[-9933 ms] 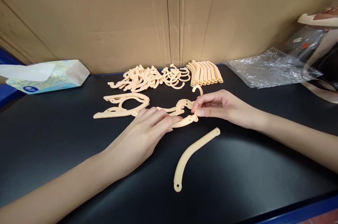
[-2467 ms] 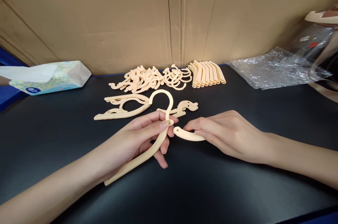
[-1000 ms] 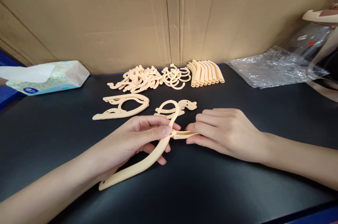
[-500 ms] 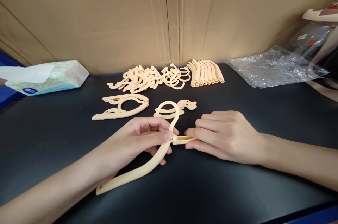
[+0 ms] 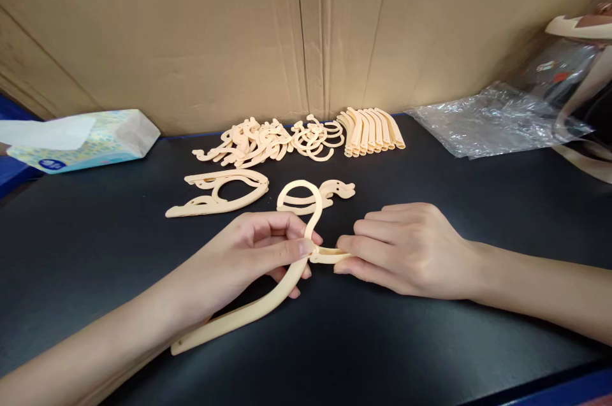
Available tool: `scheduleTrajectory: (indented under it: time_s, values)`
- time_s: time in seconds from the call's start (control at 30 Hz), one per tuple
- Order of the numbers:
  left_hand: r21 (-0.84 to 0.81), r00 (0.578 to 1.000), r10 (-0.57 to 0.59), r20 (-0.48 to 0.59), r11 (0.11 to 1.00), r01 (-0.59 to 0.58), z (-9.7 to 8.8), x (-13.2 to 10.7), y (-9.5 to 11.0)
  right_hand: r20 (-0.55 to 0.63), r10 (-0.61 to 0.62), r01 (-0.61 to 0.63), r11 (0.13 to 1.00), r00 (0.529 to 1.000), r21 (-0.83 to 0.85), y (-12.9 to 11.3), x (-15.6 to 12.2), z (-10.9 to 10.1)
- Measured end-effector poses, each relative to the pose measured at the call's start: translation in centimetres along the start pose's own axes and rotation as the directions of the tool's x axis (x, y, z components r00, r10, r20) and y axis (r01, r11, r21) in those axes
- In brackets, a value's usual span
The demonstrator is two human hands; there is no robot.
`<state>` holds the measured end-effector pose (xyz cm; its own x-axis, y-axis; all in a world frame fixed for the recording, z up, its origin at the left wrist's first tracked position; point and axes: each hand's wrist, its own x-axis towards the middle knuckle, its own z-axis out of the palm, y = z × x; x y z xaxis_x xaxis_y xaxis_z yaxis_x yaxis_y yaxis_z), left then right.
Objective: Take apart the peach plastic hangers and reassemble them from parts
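A cream plastic folding hanger (image 5: 261, 305) is held between my two hands, with its hook curving up and away from me. My left hand (image 5: 258, 253) pinches it at the joint below the hook, thumb on top and fingers beneath. One hanger arm slants down toward my left forearm. My right hand (image 5: 406, 250) closes around the other arm, whose hollow underside shows near the joint; its far end is hidden in my fingers. Just beyond lie loose curved hanger parts (image 5: 337, 189), partly behind the hook. A folded hanger (image 5: 220, 194) rests on the black table left of them.
At the back are a heap of small cream pieces (image 5: 253, 141), several loose hooks (image 5: 318, 138) and a row of hanger arms (image 5: 373, 132). A tissue pack (image 5: 109, 138) lies left, clear plastic bags (image 5: 488, 122) right. A cardboard wall (image 5: 215, 36) closes off the back.
The hook has shifted slightly left and the hanger arm in my right hand has tilted a little at the joint. Both hands keep their grip.
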<state>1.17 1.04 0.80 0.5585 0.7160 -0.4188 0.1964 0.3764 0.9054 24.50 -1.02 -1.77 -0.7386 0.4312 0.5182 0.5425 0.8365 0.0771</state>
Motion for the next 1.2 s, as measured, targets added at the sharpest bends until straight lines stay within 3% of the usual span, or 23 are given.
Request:
scheduleTrajectory:
  time_s: [0.57,0.8,1.2]
  values:
    - [-0.010,0.995,0.047,-0.087,0.999,-0.048,1.1,-0.1,-0.1,0.018,0.034,-0.035,0.999,0.999,0.017,-0.2,-0.2,0.0]
    - [0.005,0.996,0.062,-0.058,0.998,-0.062,0.6,0.3,-0.5,0.018,0.031,-0.031,0.999,0.999,0.018,-0.2,-0.1,0.0]
    - [-0.013,0.998,-0.010,-0.058,1.000,0.009,0.5,0.1,-0.5,0.029,0.033,-0.032,0.999,0.999,-0.009,-0.3,-0.3,0.0]
